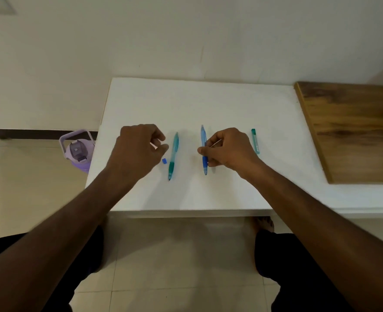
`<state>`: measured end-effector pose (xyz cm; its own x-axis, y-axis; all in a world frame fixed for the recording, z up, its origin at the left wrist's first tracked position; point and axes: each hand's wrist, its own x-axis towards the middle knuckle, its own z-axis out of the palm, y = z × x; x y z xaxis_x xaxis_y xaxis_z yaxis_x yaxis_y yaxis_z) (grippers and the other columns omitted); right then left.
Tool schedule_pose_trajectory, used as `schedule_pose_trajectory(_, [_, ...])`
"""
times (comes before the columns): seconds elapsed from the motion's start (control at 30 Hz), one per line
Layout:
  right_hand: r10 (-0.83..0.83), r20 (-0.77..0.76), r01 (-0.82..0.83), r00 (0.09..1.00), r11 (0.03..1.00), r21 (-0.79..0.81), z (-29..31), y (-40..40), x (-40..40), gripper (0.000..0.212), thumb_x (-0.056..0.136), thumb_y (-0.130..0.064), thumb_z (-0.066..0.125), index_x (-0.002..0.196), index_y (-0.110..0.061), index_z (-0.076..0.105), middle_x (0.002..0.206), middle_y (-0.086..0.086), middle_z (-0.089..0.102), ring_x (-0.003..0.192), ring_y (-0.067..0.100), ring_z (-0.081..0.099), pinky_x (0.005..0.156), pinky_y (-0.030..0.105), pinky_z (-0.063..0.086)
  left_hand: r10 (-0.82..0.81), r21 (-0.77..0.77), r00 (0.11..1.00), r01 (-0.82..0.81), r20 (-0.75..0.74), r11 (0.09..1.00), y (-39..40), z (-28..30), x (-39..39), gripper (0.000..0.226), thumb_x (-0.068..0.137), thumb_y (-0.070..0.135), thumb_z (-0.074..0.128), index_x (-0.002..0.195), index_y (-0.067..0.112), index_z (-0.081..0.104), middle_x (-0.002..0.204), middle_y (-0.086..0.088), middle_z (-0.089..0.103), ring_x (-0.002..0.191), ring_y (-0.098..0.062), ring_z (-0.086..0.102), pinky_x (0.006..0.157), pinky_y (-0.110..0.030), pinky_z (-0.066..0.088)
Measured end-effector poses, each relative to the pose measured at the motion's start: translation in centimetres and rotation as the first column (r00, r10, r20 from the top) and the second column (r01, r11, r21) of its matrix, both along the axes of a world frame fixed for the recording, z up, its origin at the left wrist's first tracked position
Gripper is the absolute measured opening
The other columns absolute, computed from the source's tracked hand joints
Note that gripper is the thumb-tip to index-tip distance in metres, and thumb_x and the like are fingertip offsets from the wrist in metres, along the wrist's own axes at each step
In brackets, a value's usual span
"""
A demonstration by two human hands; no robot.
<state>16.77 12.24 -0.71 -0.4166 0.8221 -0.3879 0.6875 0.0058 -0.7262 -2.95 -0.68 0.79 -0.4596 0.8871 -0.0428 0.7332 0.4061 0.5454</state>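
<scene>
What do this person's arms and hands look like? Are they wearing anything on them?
The left forearm and right forearm are bare to the frame's edge: no sleeves show. The left hand and right hand wear no gloves, and I see no rings, watch or bracelet.

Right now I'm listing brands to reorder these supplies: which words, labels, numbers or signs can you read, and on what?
No text can be read anywhere in this view.
teal lead tube: any print on its side is too small and blurred to read.
blue mechanical pencil and teal mechanical pencil: no legible marking.
purple water bottle: no legible label.
</scene>
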Motion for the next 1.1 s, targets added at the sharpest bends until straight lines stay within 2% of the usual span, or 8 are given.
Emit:
schedule_pose_trajectory(0.1, [0.041, 0.100, -0.051, 0.994, 0.994, 0.098, -0.9, -0.1, -0.2, 0.034, 0.079, -0.036, 0.092, 0.093, -0.013, 0.070, 0.076, -0.001, 0.078, 0.056, 0.009, 0.076, 0.065, 0.015, 0.060, 0.005, -0.111, 1.000, -0.006, -0.004, 0.994, -0.6, -0.7, -0.2, 0.029, 0.088, 0.038, 0.084, 0.108, 0.019, 0.075, 0.092, 0.006, 0.072, 0.078, -0.011, 0.067, 0.080, -0.026, 0.053])
schedule_pose_trajectory(0.23, [0.065, 0.156, -0.086, 0.986, 0.987, 0.134, -1.3, -0.5, -0.6, 0.040, 0.079, -0.039, 0.091, 0.096, -0.010, 0.070, 0.083, 0.006, 0.080, 0.065, 0.017, 0.079, 0.080, 0.029, 0.065, -0.031, -0.175, 0.999, 0.038, 0.041, 0.984, -0.9, -1.0, 0.3, 0.031, 0.086, 0.040, 0.085, 0.109, 0.023, 0.076, 0.096, 0.006, 0.073, 0.075, -0.009, 0.066, 0.084, -0.028, 0.059])
schedule_pose_trajectory(0.33, [0.085, 0.227, -0.128, 0.970, 0.975, 0.182, -0.3, -0.3, -0.3, 0.043, 0.080, -0.047, 0.088, 0.095, -0.012, 0.068, 0.079, 0.004, 0.078, 0.063, 0.014, 0.077, 0.077, 0.026, 0.063, -0.057, -0.193, 0.997, 0.066, 0.055, 0.979, -1.0, -1.2, 0.7, 0.031, 0.086, 0.037, 0.086, 0.112, 0.021, 0.077, 0.098, 0.004, 0.074, 0.075, -0.009, 0.065, 0.085, -0.027, 0.059])
schedule_pose_trajectory(0.57, [0.034, 0.279, -0.154, 0.960, 0.893, 0.422, 2.5, 3.5, 4.3, 0.017, 0.090, -0.026, 0.083, 0.083, -0.012, 0.077, 0.074, 0.000, 0.075, 0.069, 0.017, 0.074, 0.079, 0.035, 0.063, -0.068, -0.199, 0.998, 0.067, 0.002, 0.978, -0.8, -1.3, 0.9, 0.027, 0.092, 0.033, 0.081, 0.116, 0.019, 0.081, 0.102, 0.002, 0.077, 0.087, -0.014, 0.069, 0.083, -0.024, 0.054])
schedule_pose_trajectory(0.73, [0.061, 0.450, -0.241, 0.891, 0.902, 0.357, 0.6, 2.8, 5.1, 0.026, 0.089, -0.037, 0.083, 0.081, -0.014, 0.077, 0.076, 0.002, 0.074, 0.069, 0.013, 0.067, 0.069, 0.027, 0.051, -0.077, -0.181, 0.995, 0.066, -0.059, 0.981, -0.8, -1.2, 1.0, 0.020, 0.094, 0.032, 0.079, 0.109, 0.020, 0.082, 0.099, 0.003, 0.077, 0.085, -0.014, 0.070, 0.078, -0.026, 0.054])
schedule_pose_trajectory(0.93, [0.072, 0.487, -0.263, 0.870, 0.904, 0.336, -0.6, 2.3, 5.0, 0.026, 0.093, -0.036, 0.077, 0.085, -0.012, 0.073, 0.079, 0.006, 0.075, 0.073, 0.011, 0.062, 0.078, 0.029, 0.055, -0.082, -0.164, 0.996, 0.075, -0.038, 0.984, -0.6, -1.7, 0.9, 0.017, 0.089, 0.026, 0.084, 0.100, 0.015, 0.077, 0.092, 0.000, 0.074, 0.081, -0.015, 0.069, 0.084, -0.030, 0.060])
schedule_pose_trajectory(1.03, [0.087, 0.440, -0.248, 0.894, 0.913, 0.323, -0.1, 2.2, 4.7, 0.017, 0.094, -0.027, 0.074, 0.083, -0.014, 0.068, 0.077, 0.002, 0.071, 0.074, 0.017, 0.068, 0.078, 0.031, 0.058, -0.033, -0.091, 0.998, 0.038, 0.061, 0.995, -0.3, -1.3, 0.4, 0.016, 0.086, 0.025, 0.087, 0.096, 0.015, 0.078, 0.087, 0.002, 0.076, 0.073, -0.011, 0.069, 0.074, -0.015, 0.054])
schedule_pose_trajectory(1.1, [0.100, 0.301, -0.191, 0.948, 0.938, 0.290, 0.7, 2.0, 4.1, 0.013, 0.095, -0.026, 0.074, 0.088, -0.017, 0.068, 0.078, -0.006, 0.069, 0.077, 0.016, 0.070, 0.074, 0.028, 0.056, 0.014, 0.008, 0.978, -0.016, 0.206, 1.000, 0.0, -0.6, 0.4, 0.016, 0.085, 0.029, 0.087, 0.096, 0.021, 0.079, 0.083, 0.007, 0.078, 0.070, -0.008, 0.074, 0.067, -0.010, 0.054])
